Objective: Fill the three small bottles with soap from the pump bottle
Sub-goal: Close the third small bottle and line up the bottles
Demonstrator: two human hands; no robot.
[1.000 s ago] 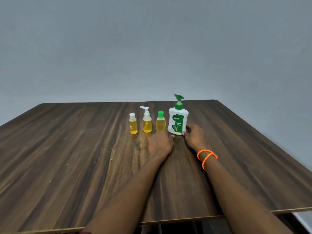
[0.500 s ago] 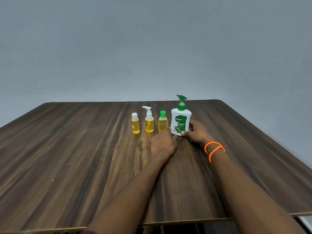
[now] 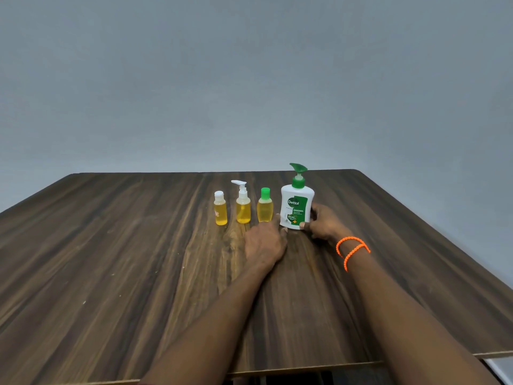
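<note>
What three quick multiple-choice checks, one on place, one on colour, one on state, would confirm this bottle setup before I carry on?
1. Where does the pump bottle stand in the row?
A. far left
B. middle
C. far right

2. What colour is the cap of the small bottle nearest it?
A. green
B. white
C. orange

3. What is the right hand doing?
A. resting flat on the table
B. gripping the pump bottle
C. pressing the pump head

Answers: 1 C, all three small bottles stand to its left. 2 A, its cap is plainly green. 3 B, thumb and fingers wrap the bottle's lower body.
</note>
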